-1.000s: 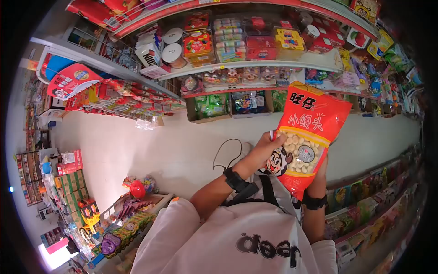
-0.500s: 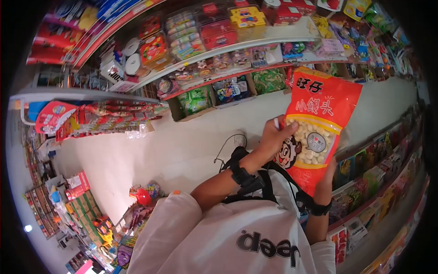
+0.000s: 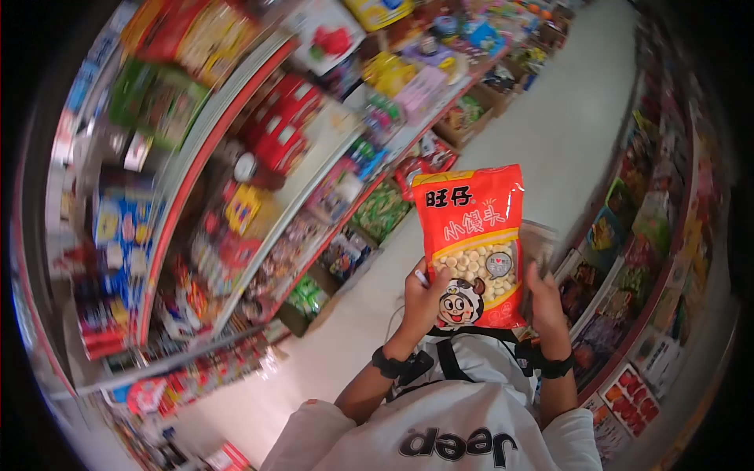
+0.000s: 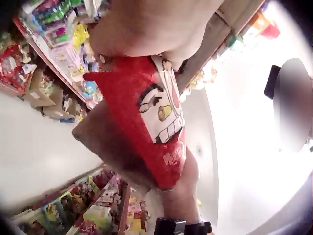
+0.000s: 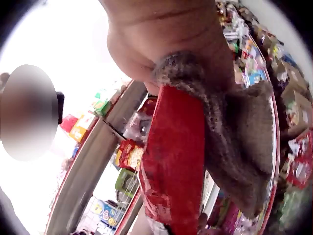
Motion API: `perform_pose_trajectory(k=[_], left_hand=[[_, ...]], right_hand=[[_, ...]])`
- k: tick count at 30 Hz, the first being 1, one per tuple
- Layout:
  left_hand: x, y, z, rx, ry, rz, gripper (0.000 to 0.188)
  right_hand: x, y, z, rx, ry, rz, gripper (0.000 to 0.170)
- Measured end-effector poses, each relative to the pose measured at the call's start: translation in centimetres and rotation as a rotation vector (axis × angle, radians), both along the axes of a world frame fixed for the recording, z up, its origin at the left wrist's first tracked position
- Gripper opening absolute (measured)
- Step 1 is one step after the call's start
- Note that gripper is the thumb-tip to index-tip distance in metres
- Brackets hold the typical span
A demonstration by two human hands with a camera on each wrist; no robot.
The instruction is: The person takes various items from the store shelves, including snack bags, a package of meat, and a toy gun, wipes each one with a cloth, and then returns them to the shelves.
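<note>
A grey-brown cloth (image 5: 242, 152) is held in the right hand (image 5: 168, 34), touching the upper end of a red bag (image 5: 176, 152). Behind, packets (image 5: 128, 155) are set near a shelf (image 5: 85, 169); cardboard boxes (image 5: 296, 98) are lined up at the right.

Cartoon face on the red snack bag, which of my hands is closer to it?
Left. Your left hand grips the red snack bag beside the cartoon face; your right hand is farther away, by the bag's opposite edge.

The snack bag (image 3: 473, 235) is red (with yellow bands), the cloth (image 5: 239, 142) grey-brown.
</note>
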State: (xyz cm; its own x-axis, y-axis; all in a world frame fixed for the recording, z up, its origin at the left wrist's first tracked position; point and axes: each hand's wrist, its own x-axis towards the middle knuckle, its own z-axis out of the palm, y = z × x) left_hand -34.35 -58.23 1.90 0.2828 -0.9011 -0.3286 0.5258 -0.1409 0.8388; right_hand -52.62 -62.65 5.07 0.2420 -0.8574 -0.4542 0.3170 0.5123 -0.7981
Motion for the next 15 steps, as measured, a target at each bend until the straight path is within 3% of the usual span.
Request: perform_pose_trajectory(k=[1,3,7,8,15], left_hand=[[-1.0,-1.3,0.4,0.026,0.004,-0.032,0.027],[-1.7,-3.3,-1.8,0.041,-0.094,-0.152,0.031],[-5.7,-8.5,1.2,0.039,-0.113,-0.275,0.027],[-6.8,-9.6,1.6,0.041,-0.096,-0.282,0.027],[-10.5,-18.4,2.9,-0.018,-0.051,-0.317,0.026]], right_hand=[[-1.9,-0.8,-0.9,0.019,0.153,0.066,0.043],[-3.8,-2.2,-0.6,-0.079,0.137,0.083,0.042],[-7.3,-4.3,-0.1,-0.051,-0.017,-0.094,0.045],[-8.3,-4.8,-0.2,-0.045,0.077,-0.143,0.047],[-11.1,-11.0,-0.1,-0.210,0.082,-0.357,0.050]])
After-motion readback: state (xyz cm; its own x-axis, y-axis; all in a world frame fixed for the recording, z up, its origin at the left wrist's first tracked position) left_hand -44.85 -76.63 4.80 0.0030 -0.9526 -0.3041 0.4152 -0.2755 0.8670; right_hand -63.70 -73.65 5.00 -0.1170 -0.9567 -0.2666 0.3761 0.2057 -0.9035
